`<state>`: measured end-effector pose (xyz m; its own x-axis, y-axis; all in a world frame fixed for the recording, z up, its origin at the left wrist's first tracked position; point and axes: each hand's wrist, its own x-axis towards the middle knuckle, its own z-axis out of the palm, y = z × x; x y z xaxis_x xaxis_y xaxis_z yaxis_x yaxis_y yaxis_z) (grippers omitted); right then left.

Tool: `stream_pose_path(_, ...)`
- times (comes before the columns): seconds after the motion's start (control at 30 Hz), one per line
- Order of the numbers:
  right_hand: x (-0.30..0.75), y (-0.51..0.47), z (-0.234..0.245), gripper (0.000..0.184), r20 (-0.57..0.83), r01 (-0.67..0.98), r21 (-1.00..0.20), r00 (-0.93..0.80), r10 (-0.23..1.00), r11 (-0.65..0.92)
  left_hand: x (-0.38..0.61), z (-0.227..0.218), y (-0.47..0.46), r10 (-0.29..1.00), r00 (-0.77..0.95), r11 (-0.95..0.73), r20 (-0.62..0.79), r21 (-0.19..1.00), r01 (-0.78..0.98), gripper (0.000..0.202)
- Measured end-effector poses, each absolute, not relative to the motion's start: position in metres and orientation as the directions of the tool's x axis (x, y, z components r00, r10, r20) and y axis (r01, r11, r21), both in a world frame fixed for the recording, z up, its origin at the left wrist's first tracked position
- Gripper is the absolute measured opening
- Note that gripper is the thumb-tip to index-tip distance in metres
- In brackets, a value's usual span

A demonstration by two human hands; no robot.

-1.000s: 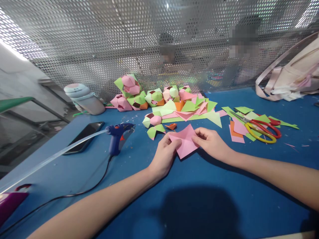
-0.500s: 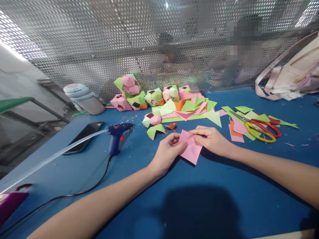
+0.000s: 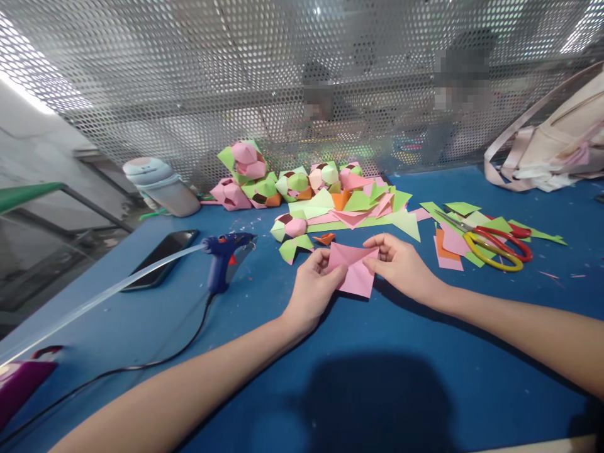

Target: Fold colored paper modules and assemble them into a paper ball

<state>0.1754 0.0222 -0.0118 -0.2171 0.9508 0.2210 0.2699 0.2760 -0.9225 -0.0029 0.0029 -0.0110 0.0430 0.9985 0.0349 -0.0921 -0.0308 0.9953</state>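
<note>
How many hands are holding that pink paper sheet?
2: the left hand grips the pink paper sheet at its left side, the right hand at its right side. No other hand touches it.

Perforated metal screen [image 3: 189,75] (bright glare at left) backs the blue table [image 3: 377,377].

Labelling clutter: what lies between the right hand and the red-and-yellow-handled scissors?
Head view: flat pink and orange paper offcuts lie on the blue table between the right hand, which pinches the pink folded paper sheet, and the red-and-yellow-handled steel scissors.
</note>
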Motion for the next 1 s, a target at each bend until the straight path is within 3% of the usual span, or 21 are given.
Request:
stream_pose_path(0.37, 0.173, 0.018, -0.011, 0.021, 0.285, 0.199, -0.924, -0.207, 0.936, 0.326, -0.005, -0.014, 0.003, 0.989, 0.105, -0.103, 0.103, 0.995, -0.013, 0.012)
stream_pose_path(0.73, 0.171, 0.014, -0.009, 0.017, 0.360, 0.140, -0.912, -0.179, 0.916, 0.386, -0.008, -0.013, 0.000, 0.980, 0.155, -0.150, 0.126, 0.976, 0.156, 0.025)
stream_pose_path(1.0, 0.172, 0.010, -0.002, 0.008, 0.382, 0.195, -0.883, -0.228, 0.896, 0.426, -0.005, -0.007, -0.003, 0.973, 0.212, -0.122, 0.094, 0.985, 0.121, 0.018)
